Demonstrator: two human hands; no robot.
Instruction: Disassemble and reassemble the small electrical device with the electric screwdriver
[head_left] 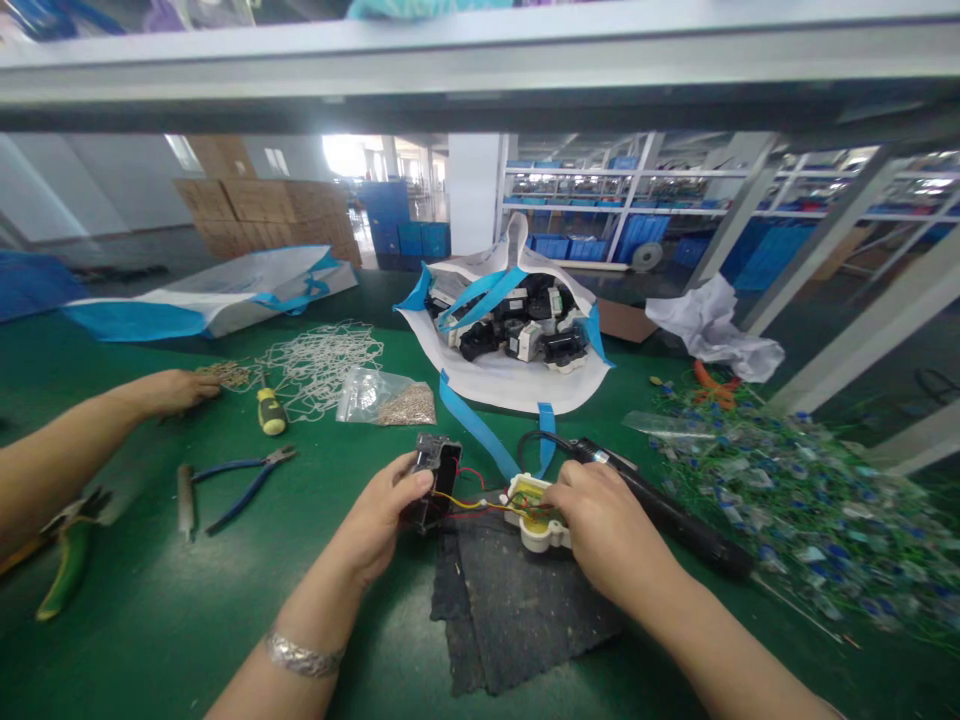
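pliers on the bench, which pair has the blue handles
The blue-handled pliers lying left of the left hand, beside the yellow screwdriver. The other pair, the green-handled pliers, lies at the far left edge.

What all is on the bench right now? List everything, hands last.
black housing: one, black, held up at the mat's far edge
white part: one, white with yellow inside, on the mat, joined to the housing by red and yellow wires
dark mat: one, dark grey, near centre
electric screwdriver: one, black, right of the white part
open bag: one, white with blue straps, full of black and white parts, centre back
flat bag: one, white and blue, back left
screw packet: one, clear
pliers: one, blue handles
wire pile: green and blue, right
co-worker's hand: one, left
left hand: grips housing
right hand: on white part
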